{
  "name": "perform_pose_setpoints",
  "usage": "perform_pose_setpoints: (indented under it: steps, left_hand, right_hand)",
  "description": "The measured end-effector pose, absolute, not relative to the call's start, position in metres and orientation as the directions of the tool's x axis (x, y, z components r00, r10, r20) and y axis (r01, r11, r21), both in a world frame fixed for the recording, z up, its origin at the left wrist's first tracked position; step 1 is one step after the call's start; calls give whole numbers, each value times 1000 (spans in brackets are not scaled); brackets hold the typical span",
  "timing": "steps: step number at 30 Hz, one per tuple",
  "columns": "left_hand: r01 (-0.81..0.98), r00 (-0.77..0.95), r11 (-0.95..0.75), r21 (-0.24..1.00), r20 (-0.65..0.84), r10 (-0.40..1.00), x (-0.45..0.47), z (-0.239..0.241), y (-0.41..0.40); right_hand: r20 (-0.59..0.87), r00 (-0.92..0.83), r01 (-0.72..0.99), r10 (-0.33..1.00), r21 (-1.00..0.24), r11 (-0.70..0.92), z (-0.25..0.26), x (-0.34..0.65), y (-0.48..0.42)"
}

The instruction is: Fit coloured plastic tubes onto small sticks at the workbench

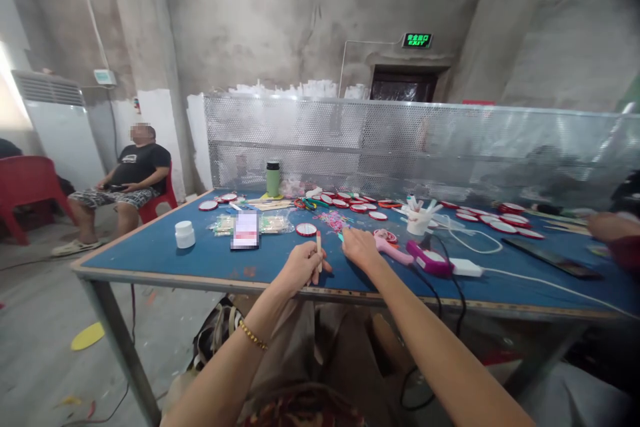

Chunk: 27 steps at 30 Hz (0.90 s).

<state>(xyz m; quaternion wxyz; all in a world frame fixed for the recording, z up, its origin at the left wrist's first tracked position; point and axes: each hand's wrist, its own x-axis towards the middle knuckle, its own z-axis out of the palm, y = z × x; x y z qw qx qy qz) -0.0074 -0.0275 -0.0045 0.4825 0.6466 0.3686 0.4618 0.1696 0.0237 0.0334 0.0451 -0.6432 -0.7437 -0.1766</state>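
My left hand (303,265) is closed around a thin wooden stick with a reddish tip (319,248), held upright just above the blue table (150,250). My right hand (359,247) rests on the tabletop with fingers curled over a small teal-tipped piece (341,237) that I cannot name. A round red-rimmed disc (306,229) lies just beyond my left hand. A pile of small pink bits (333,219) sits beyond both hands. A pink glue gun (393,249) lies right of my right hand.
Several red-rimmed discs (505,220), a white cup of sticks (419,219), a green flask (273,179), a white jar (185,234), a phone (245,231), a magenta device (430,259) with cables. Perforated metal screen (400,140) behind. A seated person (127,187) at left; another person's arm (613,227) at right.
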Motion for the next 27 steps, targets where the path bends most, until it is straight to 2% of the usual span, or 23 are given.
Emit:
perform_pose_setpoints:
  steps: [6, 10, 14, 18, 24, 27]
  left_hand:
    - [11, 310, -266, 964, 249, 917, -6, -3, -28]
    - [30, 306, -264, 964, 242, 921, -6, -3, -28]
    - [23, 301, -284, 959, 264, 916, -5, -5, -27]
    - [51, 292, -237, 970, 213, 932, -4, -4, -25]
    - [43, 314, -160, 986, 139, 939, 4, 7, -20]
    - [-26, 310, -181, 983, 180, 934, 14, 13, -14]
  right_hand:
    - [320, -195, 970, 927, 206, 133, 32, 173, 24]
    - [388, -212, 971, 897, 186, 149, 31, 176, 20]
    - [456, -190, 982, 869, 95, 165, 33, 178, 16]
    - [502, -187, 977, 844, 7, 213, 28, 177, 14]
    - [707, -171, 929, 686, -117, 352, 9, 183, 24]
    - [755, -170, 898, 633, -146, 415, 5, 189, 28]
